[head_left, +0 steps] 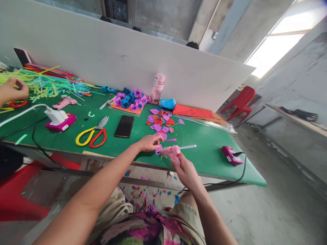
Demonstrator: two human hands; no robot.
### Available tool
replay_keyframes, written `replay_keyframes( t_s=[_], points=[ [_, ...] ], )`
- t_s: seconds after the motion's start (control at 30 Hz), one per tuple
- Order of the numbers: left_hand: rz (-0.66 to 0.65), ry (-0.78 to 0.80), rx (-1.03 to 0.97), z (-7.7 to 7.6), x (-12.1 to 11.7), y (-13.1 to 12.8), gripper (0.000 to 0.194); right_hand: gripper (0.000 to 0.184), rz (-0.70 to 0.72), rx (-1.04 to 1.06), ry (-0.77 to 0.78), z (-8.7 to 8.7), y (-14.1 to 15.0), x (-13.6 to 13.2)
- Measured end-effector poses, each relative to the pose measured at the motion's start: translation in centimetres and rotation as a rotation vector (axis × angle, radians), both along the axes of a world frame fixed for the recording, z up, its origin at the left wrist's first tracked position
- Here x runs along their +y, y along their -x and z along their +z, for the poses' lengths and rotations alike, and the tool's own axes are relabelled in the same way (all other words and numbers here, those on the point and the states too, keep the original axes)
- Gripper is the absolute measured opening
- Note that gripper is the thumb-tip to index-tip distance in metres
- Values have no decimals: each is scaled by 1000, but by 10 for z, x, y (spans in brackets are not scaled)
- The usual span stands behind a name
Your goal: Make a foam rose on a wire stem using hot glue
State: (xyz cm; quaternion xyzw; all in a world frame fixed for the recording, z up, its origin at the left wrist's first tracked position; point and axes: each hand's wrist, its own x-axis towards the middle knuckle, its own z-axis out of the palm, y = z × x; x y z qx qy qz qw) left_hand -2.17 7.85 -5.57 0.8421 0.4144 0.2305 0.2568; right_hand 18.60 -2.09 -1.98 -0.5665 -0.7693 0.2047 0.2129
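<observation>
My right hand (186, 170) is wrapped round the handle of a pink glue gun (171, 152), and a pale glue stick (188, 147) juts out of its back end. The gun's nozzle points left, toward my left hand (149, 143). Between the curled fingers of that hand is a purple paper petal (158, 149), close to the nozzle. Just beyond my hands lies a loose pile of purple, red and brown paper petals (159, 120). Finished purple and blue paper flowers (133, 98) are heaped farther back on an orange sheet.
Scissors (93, 132) and a black phone (124, 126) lie left on the green table (204, 163). A corded purple power socket (232, 156) sits at right. A pink bottle (157, 87) stands at the back by the white board. At far left, another person's hand (15, 90) is over coloured strips.
</observation>
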Motion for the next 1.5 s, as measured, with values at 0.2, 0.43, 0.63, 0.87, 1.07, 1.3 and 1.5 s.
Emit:
replay_keyframes(
  t_s=[0.2,0.43,0.63,0.87,1.07,1.3,1.5],
  points=[
    [-7,5,-6,1,0,0,27,25,-16,-24,16,1,-1,1],
    [-4,9,-9,-1,1,0,28,25,-14,-18,-1,-1,-4,2],
    [-6,7,-15,-1,1,0,28,23,-12,-13,-8,0,-5,3],
    [-7,7,-19,-2,1,0,28,26,-24,-9,7,0,-6,4],
    [-9,6,-28,0,0,0,28,29,-35,2,14,-1,-8,5],
    [-9,3,-31,-2,1,0,29,26,-39,2,47,-1,-10,7],
    [-11,2,-39,-2,1,0,29,24,-60,2,51,-1,-12,7]
  ],
)
